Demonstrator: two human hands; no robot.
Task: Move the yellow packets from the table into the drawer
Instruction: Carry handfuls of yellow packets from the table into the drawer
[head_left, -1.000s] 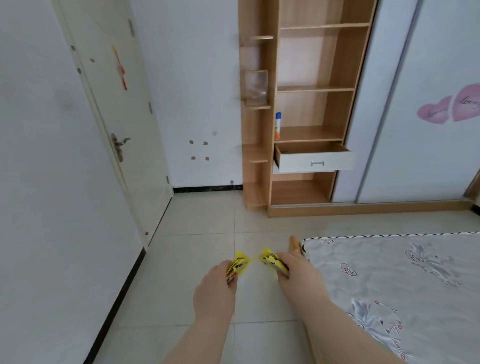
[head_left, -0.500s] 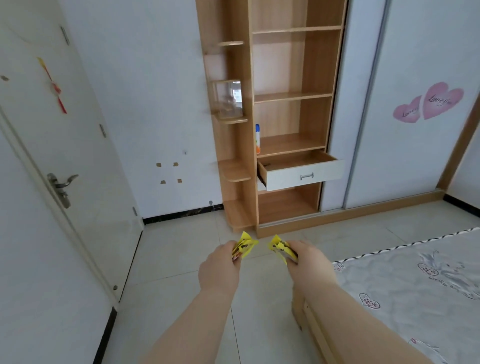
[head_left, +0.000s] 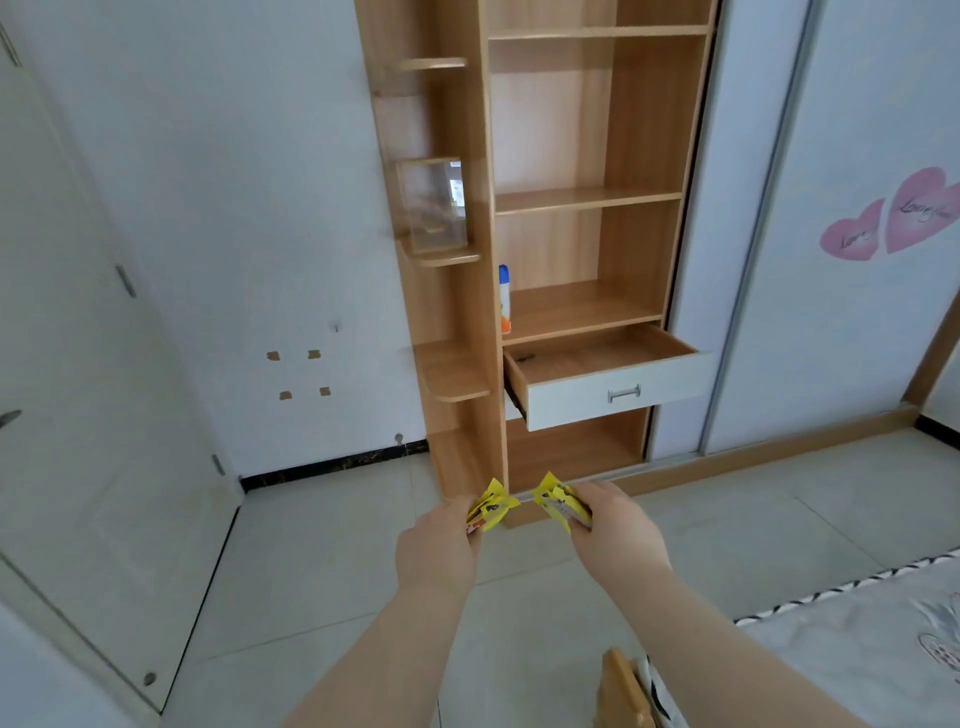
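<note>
Before open drawer (head_left: 613, 387), two hands — left hand (head_left: 439, 551), right hand (head_left: 618, 532) — gripping yellow packets (head_left: 491, 509)

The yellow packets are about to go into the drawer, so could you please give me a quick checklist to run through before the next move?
1. Left hand grips its yellow packets: ok.
2. Right hand grips its yellow packets: ok.
3. Drawer pulled open: ok.
4. Drawer interior free for packets: ok, only a small dark mark at the back left.
5. Hands over the drawer: not ok, they are short of it and below it in the picture.
6. Floor path to the shelf unit free: ok.
</note>
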